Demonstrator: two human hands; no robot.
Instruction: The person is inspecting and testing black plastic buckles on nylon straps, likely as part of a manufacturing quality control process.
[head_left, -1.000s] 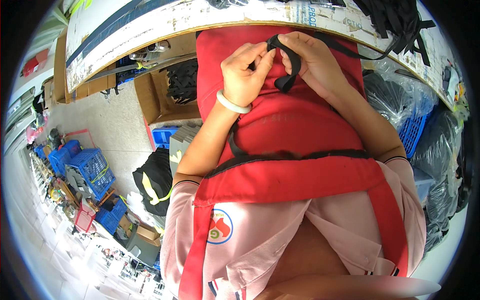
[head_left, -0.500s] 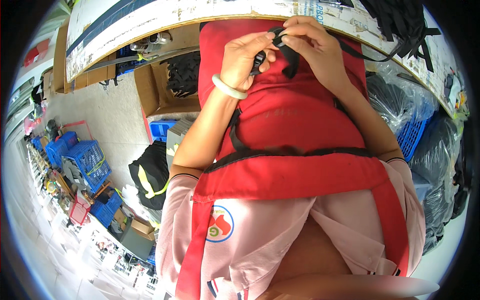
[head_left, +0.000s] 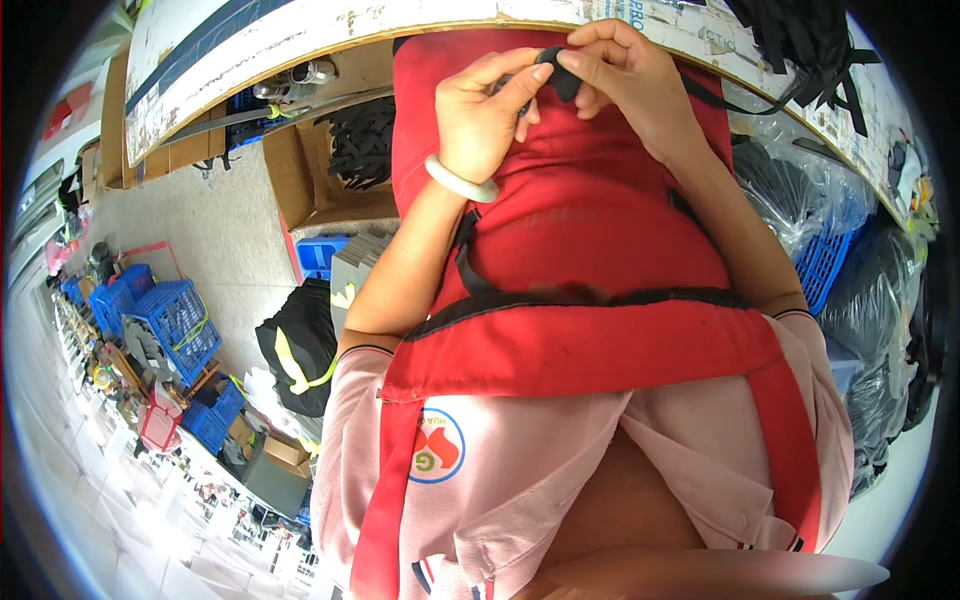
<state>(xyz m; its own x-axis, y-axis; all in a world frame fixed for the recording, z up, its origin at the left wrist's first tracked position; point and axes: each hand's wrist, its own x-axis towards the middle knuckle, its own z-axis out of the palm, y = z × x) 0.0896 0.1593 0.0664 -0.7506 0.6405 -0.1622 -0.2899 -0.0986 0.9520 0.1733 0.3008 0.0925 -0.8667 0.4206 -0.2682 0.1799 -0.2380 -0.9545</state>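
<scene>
Above my red apron (head_left: pixel 600 240), close to the table's edge, both hands pinch a black webbing strap (head_left: pixel 565 86). The strap is folded into a small loop, with its short end hanging between the hands. My left hand (head_left: pixel 487 115), with a pale bangle at the wrist, is closed on the strap by thumb and forefinger. A small dark piece shows in its curled fingers, mostly hidden. My right hand (head_left: pixel 628 88) grips the loop's other side between thumb and fingertips. Behind the right wrist, a black strap length (head_left: pixel 735 104) runs toward a strap bundle (head_left: pixel 800 50) on the table.
The worn white table (head_left: pixel 440 22) crosses the front. Below it on the left stands a cardboard box (head_left: pixel 300 180) of black straps. Clear plastic bags (head_left: pixel 800 200) and a blue crate (head_left: pixel 828 270) sit at the right. Blue baskets (head_left: pixel 178 325) stand farther left.
Both hands have shifted slightly up and left. The strap's hanging end is drawn up shorter, and the dark piece in the left hand is now more hidden by the fingers.
</scene>
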